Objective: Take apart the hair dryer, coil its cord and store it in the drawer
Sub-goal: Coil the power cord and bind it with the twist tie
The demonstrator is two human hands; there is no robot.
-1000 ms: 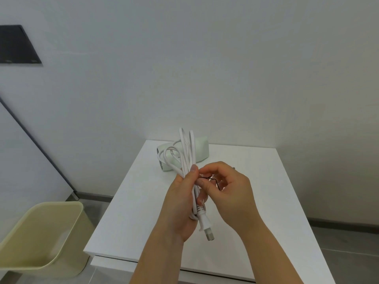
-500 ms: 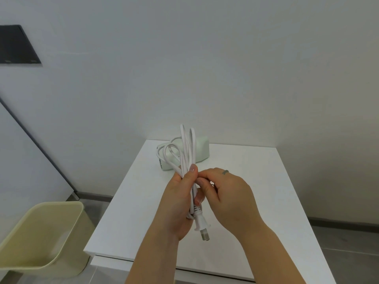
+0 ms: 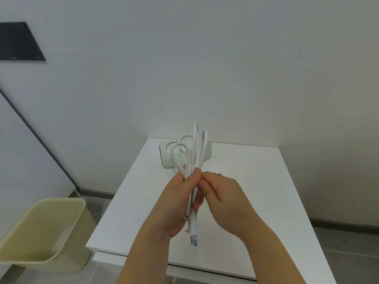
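Left hand [image 3: 176,203] gripping cord [image 3: 197,146], right hand [image 3: 223,196] pinching

My left hand [image 3: 176,201] had a glossy, pale thumbnail [image 3: 196,172]; my right hand [image 3: 223,193] wore a small dark ring [image 3: 220,174]. Both forearms [image 3: 264,249] were bare.

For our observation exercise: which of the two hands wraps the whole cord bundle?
The left hand: its palm and thumb wrap the white cord bundle above the plug, while the right hand only pinches it with fingertips.
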